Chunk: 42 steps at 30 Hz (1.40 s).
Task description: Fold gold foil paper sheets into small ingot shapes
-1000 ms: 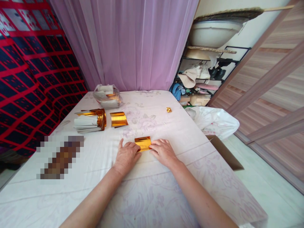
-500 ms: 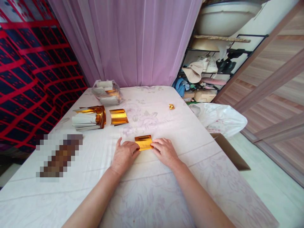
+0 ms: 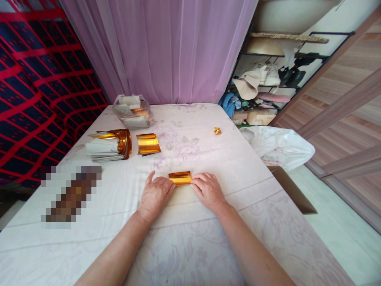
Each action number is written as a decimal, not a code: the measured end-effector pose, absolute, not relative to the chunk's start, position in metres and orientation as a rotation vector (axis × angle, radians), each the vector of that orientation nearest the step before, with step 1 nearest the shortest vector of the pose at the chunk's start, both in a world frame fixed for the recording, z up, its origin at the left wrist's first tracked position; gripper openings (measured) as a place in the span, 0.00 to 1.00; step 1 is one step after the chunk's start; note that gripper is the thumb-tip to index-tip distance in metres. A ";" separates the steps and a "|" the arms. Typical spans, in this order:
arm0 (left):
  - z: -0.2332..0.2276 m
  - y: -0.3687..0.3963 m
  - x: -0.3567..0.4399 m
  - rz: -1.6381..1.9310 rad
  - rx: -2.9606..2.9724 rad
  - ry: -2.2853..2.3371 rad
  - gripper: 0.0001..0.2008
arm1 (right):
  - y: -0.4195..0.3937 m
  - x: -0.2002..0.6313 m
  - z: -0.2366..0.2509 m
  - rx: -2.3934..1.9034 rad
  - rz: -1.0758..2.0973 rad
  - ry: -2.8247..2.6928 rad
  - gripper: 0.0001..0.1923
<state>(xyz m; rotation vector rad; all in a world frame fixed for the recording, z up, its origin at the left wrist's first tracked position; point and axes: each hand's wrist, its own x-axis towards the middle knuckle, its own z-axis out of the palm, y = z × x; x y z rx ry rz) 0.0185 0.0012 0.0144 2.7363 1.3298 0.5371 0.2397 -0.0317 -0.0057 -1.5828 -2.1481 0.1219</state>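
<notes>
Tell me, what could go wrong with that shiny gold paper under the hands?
The gold paper is pinned only at its ends by the left hand and right hand, so it might slip on the cloth and crease crooked. The small folded gold piece lies near the table's right edge and could get knocked off.

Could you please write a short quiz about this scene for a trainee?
1. What do the left hand and right hand press on the table?
2. True or false: the small folded gold piece lies apart from both hands.
3. Which is nearer the curtain: A the clear bag, B the stack of sheets?

Key: 1 the gold foil sheet; 2 true; 3 A.
</notes>
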 end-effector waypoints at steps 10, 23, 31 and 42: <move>0.014 -0.002 0.018 0.555 2.593 1.369 0.13 | -0.033 0.234 -0.007 -1.647 0.146 -2.052 0.07; 0.009 0.003 0.022 0.583 2.454 1.499 0.10 | -0.029 0.226 -0.015 -1.731 0.107 -1.883 0.07; 0.012 -0.001 0.023 0.626 2.626 1.486 0.08 | -0.028 0.224 -0.014 -1.764 0.124 -1.842 0.07; -0.006 -0.040 0.043 0.596 2.934 1.251 0.17 | -0.028 0.223 -0.014 -1.773 0.089 -1.836 0.06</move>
